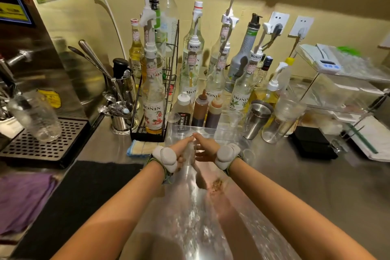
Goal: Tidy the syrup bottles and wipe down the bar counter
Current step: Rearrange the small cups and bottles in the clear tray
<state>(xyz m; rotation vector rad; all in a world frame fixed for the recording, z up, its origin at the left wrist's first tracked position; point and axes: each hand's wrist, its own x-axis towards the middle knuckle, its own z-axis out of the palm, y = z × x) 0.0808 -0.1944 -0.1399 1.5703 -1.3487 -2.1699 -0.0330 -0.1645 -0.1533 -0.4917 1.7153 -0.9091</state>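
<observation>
My left hand point(179, 152) and my right hand point(205, 148) meet over the steel bar counter point(295, 186), fingertips touching in front of a clear acrylic tray point(213, 131). Between them is a small clear cup point(189, 155). My left hand's lower fingers curl round it, while my right hand's fingers lie fairly straight against it. Behind stand several Monin syrup bottles point(239, 99) with white pumps. One lychee bottle point(153, 110) sits in a black wire rack point(168, 82). Three squeeze bottles point(200, 107) stand in the tray. A brown spill point(217, 184) marks the counter below my right wrist.
A folded blue and yellow cloth point(138, 148) lies left of my hands. A steel machine with a drip tray point(42, 141) fills the left side, with a utensil holder point(120, 120) beside it. A steel shaker point(256, 118), a clear tumbler point(282, 120), a black scale point(314, 143) and an acrylic shelf point(337, 91) stand to the right.
</observation>
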